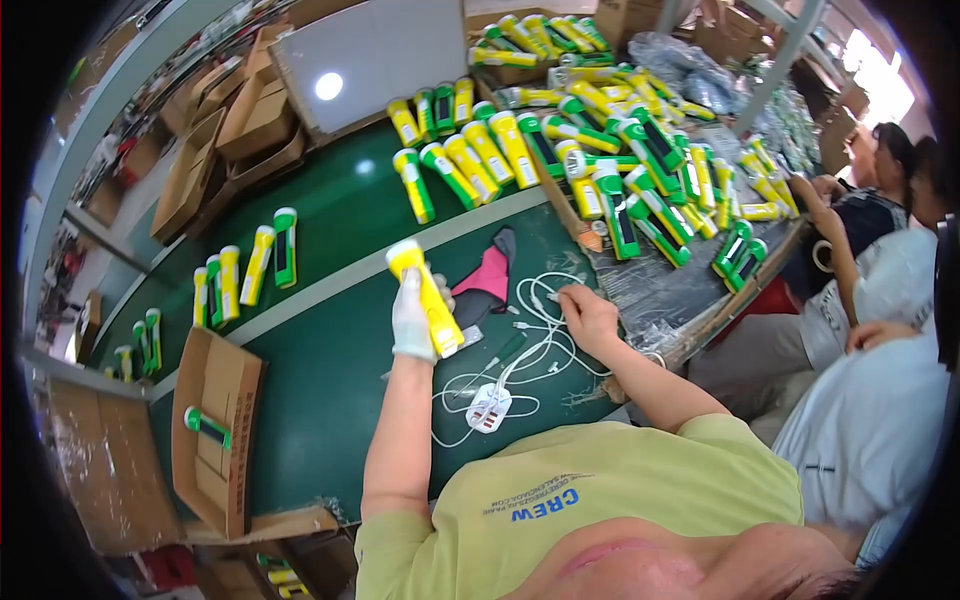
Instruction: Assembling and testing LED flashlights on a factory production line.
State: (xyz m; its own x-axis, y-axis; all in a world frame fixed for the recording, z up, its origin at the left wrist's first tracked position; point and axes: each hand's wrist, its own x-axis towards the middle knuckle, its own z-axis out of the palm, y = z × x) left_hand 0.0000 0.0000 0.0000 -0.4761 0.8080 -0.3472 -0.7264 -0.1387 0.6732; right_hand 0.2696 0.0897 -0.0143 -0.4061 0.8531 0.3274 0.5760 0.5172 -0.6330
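Two hands at frame centre. Left hand [411, 318], in a white glove, is clenched around a yellow plastic flashlight [427, 297] held tilted above the green table [330, 370], lens end toward upper left, forearm rising straight from the lower edge. Right hand [587, 316], bare, fingers curled, pinches a thin white cable [535, 300] from the tangle on the table; elbow bent, forearm entering from lower right. White multi-port charger plug [489, 407] lies just below. Yellow and green flashlights pile [610, 150] fills upper right.
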